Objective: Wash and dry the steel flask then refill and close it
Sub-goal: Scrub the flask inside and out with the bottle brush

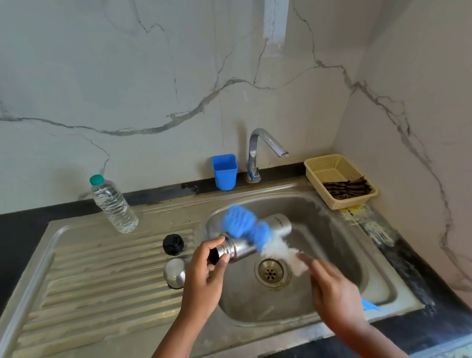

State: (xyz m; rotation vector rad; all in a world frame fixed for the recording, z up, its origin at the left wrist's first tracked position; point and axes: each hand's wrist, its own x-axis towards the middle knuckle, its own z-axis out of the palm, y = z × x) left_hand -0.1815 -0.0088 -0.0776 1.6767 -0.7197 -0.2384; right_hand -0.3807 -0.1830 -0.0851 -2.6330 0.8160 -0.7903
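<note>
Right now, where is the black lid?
The black stopper lid sits on the ribbed draining board, left of the left hand, just behind the steel cup cap.

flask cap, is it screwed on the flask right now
No, the black flask cap sits on the draining board beside the sink, apart from the open-mouthed flask held by the left hand.

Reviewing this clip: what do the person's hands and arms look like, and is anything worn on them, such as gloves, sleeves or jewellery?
Both forearms are bare as far as the picture shows, with no sleeves in view. The left hand has no glove, and no ring or watch shows on it. The right hand is blurred by motion, so small items on it cannot be ruled out, but no glove or wristband shows.
</note>
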